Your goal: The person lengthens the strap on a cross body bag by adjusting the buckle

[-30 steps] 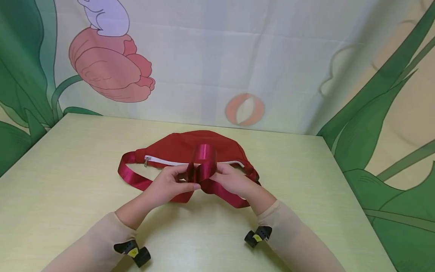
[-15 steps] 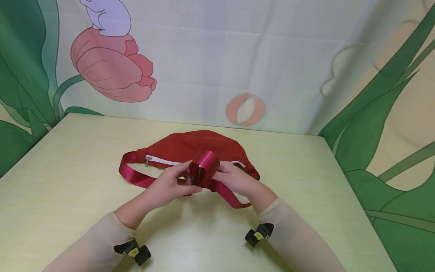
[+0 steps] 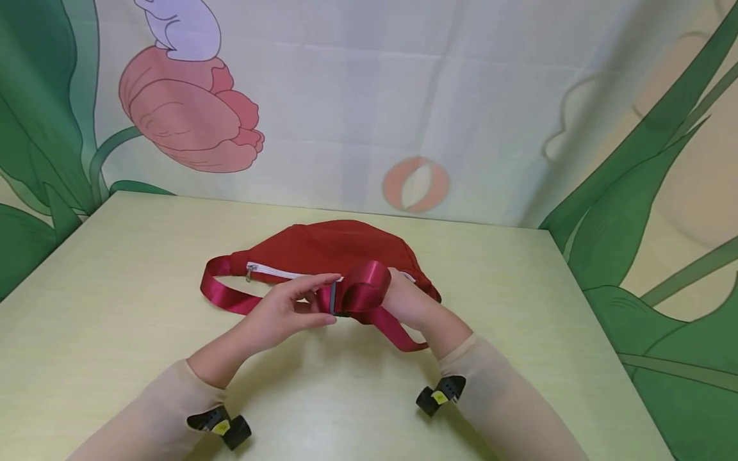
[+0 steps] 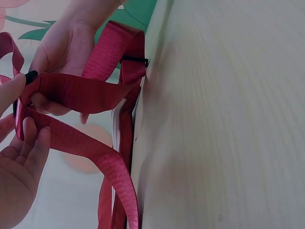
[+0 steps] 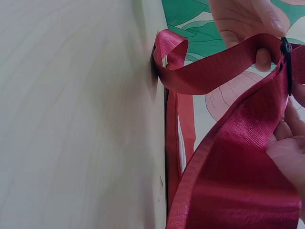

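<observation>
A red waist bag (image 3: 340, 246) with a white zipper lies on the table, its satin strap (image 3: 369, 288) lifted in front of it. My left hand (image 3: 282, 314) pinches the strap at a dark strap slider (image 3: 332, 298), thumb below and fingers above in the head view. In the right wrist view the slider (image 5: 287, 57) stands edge-on with the strap running through it. My right hand (image 3: 409, 304) holds the strap just right of the slider, its fingers partly hidden behind a raised loop. The left wrist view shows my left hand (image 4: 21, 176) close by my right hand (image 4: 64, 57).
The pale wooden table (image 3: 144, 307) ends at a printed curtain (image 3: 323, 115) behind the bag. On the left, a strap loop (image 3: 221, 294) lies by the zipper pull (image 3: 249, 272). A second dark strap fitting (image 4: 136, 60) shows in the left wrist view.
The raised strap loop has tipped over and moved to the right with my right hand. The slider at my left fingertips has come into view.
</observation>
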The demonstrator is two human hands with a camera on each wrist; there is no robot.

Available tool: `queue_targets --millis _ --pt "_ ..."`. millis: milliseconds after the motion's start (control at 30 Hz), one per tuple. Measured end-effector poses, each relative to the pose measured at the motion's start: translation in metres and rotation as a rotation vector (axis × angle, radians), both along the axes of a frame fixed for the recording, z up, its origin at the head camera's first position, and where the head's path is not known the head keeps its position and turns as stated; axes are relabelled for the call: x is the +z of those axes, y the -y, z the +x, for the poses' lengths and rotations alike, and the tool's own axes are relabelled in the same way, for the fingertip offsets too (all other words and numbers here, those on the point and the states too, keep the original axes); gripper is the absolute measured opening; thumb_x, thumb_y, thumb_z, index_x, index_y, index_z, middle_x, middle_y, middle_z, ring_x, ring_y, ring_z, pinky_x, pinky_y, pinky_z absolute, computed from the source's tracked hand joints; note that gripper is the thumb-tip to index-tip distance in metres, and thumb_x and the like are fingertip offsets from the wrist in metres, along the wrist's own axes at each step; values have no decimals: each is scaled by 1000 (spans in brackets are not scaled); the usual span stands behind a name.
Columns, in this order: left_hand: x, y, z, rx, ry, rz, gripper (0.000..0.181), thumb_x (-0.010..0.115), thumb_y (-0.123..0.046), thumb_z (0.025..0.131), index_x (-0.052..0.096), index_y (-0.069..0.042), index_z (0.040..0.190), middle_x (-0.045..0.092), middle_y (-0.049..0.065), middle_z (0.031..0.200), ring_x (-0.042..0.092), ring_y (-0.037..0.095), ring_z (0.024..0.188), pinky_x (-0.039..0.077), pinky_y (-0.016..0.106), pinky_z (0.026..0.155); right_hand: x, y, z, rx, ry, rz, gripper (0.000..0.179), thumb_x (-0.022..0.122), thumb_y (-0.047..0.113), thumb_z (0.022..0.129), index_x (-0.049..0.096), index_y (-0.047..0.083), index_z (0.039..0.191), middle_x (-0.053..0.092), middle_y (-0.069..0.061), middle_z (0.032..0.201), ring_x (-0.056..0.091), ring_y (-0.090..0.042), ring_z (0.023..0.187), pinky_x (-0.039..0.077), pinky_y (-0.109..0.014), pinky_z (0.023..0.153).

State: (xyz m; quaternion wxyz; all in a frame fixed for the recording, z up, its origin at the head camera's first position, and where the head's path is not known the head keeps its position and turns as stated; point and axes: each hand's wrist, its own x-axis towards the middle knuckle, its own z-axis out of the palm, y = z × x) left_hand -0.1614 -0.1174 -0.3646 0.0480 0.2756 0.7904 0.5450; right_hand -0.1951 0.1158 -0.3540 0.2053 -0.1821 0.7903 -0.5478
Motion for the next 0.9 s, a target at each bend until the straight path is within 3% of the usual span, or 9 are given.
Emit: queue_targets --millis 400,667,767,900 --pt "2 0 0 -25 -47 -29 59 78 -12 76 55 -18 130 58 0 85 56 18 70 49 26 57 0 0 1 -37 -14 36 26 71 32 82 64 15 100 63 -6 92 61 -23 86 51 -34 71" --pt "3 5 2 -30 -9 -37 55 78 -16 76 59 -19 128 59 -1 104 57 20 77 52 30 63 -3 -1 0 84 -91 -25 30 69 29 84 66 23 114 65 2 106 58 -21 98 50 -37 80" --pt "2 9 1 -6 -34 -62 53 78 -18 75 61 -17 125 59 -2 104 57 20 81 53 30 65 -3 -1 0 83 -82 -17 28 68 26 86 66 22 113 65 0 105 58 -22 98 50 -37 80" --pt "0 11 -1 25 -102 -106 50 79 -19 75 62 -15 123 61 -2 94 57 16 73 51 28 59 -3 1 1 14 -25 13 25 66 22 87 66 22 112 65 -2 102 59 -23 95 50 -36 78"
